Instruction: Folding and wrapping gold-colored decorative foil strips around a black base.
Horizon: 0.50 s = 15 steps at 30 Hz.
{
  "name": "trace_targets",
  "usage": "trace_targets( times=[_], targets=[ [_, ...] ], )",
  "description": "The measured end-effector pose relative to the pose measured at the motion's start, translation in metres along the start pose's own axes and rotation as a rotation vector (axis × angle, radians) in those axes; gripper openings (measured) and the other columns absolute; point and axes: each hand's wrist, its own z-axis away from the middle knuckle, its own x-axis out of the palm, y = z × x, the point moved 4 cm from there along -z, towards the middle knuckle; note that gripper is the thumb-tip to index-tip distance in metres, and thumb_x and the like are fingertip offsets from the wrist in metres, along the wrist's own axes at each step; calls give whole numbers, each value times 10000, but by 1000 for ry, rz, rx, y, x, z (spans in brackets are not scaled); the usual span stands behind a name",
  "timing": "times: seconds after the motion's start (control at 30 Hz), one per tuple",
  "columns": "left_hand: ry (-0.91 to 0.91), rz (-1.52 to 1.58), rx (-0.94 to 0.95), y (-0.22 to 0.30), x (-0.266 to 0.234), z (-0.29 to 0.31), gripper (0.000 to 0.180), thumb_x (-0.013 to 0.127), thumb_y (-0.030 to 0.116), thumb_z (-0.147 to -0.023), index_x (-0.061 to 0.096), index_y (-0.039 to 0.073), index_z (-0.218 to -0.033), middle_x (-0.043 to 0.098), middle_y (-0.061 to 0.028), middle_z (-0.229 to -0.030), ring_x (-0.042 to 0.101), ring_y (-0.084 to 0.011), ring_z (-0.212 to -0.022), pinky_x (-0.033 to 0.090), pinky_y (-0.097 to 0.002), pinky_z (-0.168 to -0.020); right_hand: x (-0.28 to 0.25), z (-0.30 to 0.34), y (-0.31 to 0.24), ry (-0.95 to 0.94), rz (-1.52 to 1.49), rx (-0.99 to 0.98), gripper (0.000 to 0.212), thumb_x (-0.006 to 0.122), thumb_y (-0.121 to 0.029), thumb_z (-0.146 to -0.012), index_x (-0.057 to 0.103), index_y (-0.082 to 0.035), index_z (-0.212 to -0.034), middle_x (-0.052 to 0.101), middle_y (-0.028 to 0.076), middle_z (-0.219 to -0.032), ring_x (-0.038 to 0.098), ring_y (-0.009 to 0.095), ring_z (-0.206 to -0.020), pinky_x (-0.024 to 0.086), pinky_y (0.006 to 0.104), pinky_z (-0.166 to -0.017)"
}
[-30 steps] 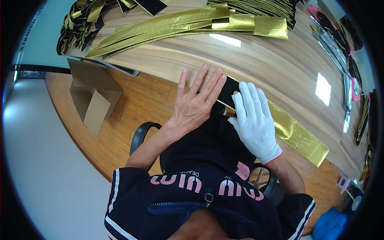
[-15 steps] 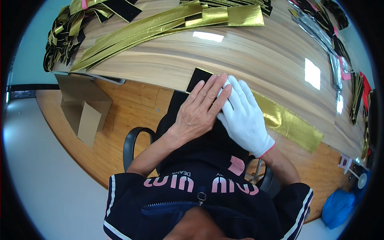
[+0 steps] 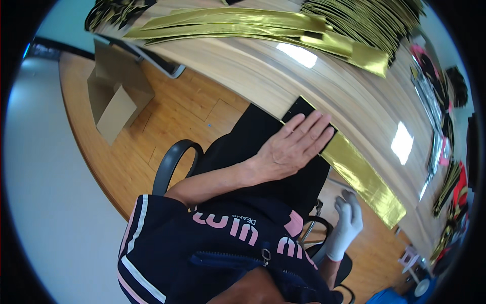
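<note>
My bare left hand (image 3: 291,147) lies flat, fingers stretched out, across the black end (image 3: 299,109) of a strip at the table's near edge. From under my fingers the strip's shiny gold length (image 3: 367,180) runs to the right along that edge. My right hand (image 3: 347,223), in a white knitted glove, hangs off the table above the chair's right side. Its fingers are loosely bent and I see nothing in them.
Long gold strips (image 3: 238,23) lie across the table, beside a thick stack of black-and-gold strips (image 3: 364,23). Silver strips (image 3: 428,101) lie at the right. An open cardboard box (image 3: 119,101) stands on the floor at left, near the chair's armrest (image 3: 174,157).
My right hand has left the strip and moved down to the right, off the table. My left hand stays on the black end. The whole view has turned.
</note>
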Motion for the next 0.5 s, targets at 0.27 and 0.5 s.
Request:
trace_targets(
  times=[0.27,0.5],
  targets=[
    [72,-33,-25,3,1,5,569,508,193,-998,506,21,-1540,456,-186,-1645,422,-331,-1540,264,-480,-1285,-50,-13,24,179,-311,-105,421,533,-316,-1132,600,5,-1397,676,140,-1294,636,179,-1071,501,340,-946],
    [95,-48,-26,4,1,4,545,497,217,-1012,524,12,-1516,468,-194,-1624,409,-336,-1542,246,-480,-1289,-52,-19,-4,404,-78,-294,347,614,-293,-1103,678,45,-1149,670,100,-953,600,157,-849,496,319,-812]
  ],
)
